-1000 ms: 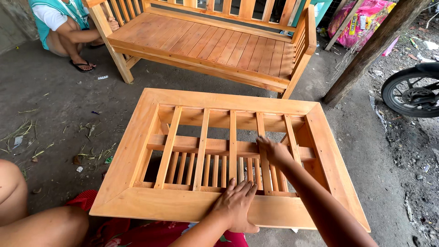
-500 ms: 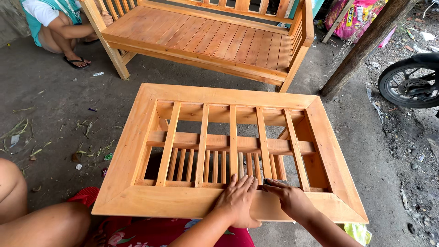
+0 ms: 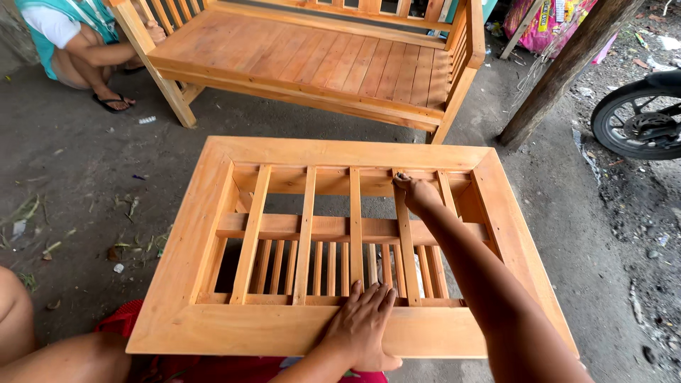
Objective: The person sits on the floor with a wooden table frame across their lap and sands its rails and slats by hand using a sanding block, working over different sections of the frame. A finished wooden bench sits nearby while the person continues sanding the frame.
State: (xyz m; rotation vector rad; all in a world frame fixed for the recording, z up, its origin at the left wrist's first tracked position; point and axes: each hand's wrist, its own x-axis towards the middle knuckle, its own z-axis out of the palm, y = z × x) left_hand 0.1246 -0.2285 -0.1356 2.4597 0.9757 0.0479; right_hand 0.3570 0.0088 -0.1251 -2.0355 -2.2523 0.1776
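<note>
A light orange wooden table frame (image 3: 213, 213) with upright slats lies in front of me, its near edge by my knees. My left hand (image 3: 362, 326) lies flat on the frame's wide near rail, fingers spread, holding nothing. My right hand (image 3: 417, 193) reaches across the frame to the far end of a slat (image 3: 406, 248). Its fingers are curled around a small grey piece (image 3: 401, 176), possibly sandpaper, pressed against the slat where it meets the far rail.
A matching wooden bench (image 3: 319, 57) stands just beyond the frame. Another person (image 3: 78, 42) crouches at its left end. A wooden post (image 3: 560, 71) and a motorbike wheel (image 3: 638, 120) are at the right. The concrete floor (image 3: 92, 184) has scattered debris.
My right hand has slid from the near rail beside my left hand up along the slat to its far end. My left hand has stayed on the near rail.
</note>
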